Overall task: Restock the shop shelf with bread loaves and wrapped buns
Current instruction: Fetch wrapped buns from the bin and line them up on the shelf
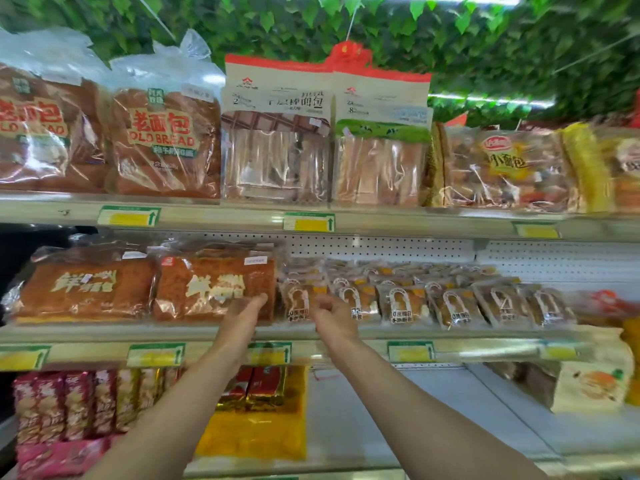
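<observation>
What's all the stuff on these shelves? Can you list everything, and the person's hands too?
Old Bread loaves: two, brown in clear bags, top shelf left.
Sliced bread packs: two, red-topped white, top shelf middle.
Small-bread bag: one, yellow-ended, top shelf right.
Flat brown loaves: two, middle shelf left.
Wrapped buns: many, brown in clear wrap, middle shelf centre and right.
Snack packs: several, pink and gold, bottom shelf left.
Yellow bag: one, bottom shelf middle.
Price tags: several, green and yellow, shelf edges.
Leaves: green, above the shelves.
Left hand: touching the right flat loaf.
Right hand: loosely curled at the buns.
</observation>
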`<state>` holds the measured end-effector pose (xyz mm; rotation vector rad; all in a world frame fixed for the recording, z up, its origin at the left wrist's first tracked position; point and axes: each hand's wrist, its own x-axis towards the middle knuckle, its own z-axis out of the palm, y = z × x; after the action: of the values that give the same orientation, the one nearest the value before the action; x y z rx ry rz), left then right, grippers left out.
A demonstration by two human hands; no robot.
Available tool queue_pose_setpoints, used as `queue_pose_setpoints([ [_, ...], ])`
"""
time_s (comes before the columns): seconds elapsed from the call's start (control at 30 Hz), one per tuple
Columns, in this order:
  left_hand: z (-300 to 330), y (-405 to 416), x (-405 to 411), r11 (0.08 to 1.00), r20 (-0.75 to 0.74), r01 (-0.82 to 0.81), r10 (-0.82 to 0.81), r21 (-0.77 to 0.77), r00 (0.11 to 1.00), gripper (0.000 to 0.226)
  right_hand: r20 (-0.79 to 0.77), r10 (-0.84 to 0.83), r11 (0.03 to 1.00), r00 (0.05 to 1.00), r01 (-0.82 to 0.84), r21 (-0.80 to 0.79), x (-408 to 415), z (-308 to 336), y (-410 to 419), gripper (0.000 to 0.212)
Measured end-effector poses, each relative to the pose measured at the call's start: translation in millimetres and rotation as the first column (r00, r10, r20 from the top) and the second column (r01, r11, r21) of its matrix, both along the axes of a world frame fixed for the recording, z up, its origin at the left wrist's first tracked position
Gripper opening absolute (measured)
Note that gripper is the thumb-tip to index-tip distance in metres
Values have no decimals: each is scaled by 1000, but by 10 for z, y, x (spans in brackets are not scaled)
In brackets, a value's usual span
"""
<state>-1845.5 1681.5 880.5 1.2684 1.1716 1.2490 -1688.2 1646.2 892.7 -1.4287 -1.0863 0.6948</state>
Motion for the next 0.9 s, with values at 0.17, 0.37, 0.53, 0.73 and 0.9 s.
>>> queue_pose_setpoints([
  [0.17,-5,-163,347,999,8,-23,23,30,1000,51,22,-2,1000,1000,3,-28,277,-4,-204,32],
  [0.37,-21,-483,696,999,51,-41,41,-4,998,60,20,29,998,999,-27,-61,621,-43,-531,38],
  [0.53,15,-765,1024,999,84,-48,46,18,995,55,18,41,998,999,-40,-54,960,-105,-805,41],
  [0.73,-30,-1185,1615,1000,49,-7,6,8,999,66,13,5,999,1000,-4,-41,1549,-128,-1195,38],
  [0.9,-76,-1585,2135,1000,40,23,-23,20,999,42,0,-25,999,1000,25,-34,2008,-190,-1574,41],
])
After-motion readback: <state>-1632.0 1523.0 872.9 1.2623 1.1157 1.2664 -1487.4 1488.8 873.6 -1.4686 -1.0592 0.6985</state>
